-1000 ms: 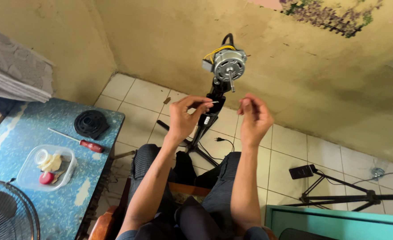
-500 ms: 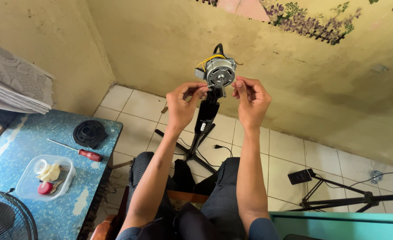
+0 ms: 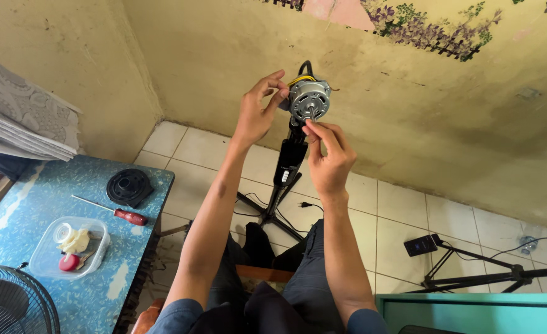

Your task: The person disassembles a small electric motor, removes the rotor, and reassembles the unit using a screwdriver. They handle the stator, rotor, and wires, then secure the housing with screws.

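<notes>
- left hand [image 3: 256, 114] grips side of round ribbed metal fan motor [image 3: 309, 99]
- right hand [image 3: 329, 159] pinches its thin steel shaft [image 3: 311, 115]
- red-handled screwdriver [image 3: 114, 211] on speckled blue counter [image 3: 26, 204]

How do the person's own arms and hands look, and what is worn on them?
Both arms are bare from the upper arm down. The left hand and the right hand wear no gloves, and no ring, watch or bracelet shows. Short blue sleeves cover only the tops of the arms at the bottom edge of the view.
</notes>
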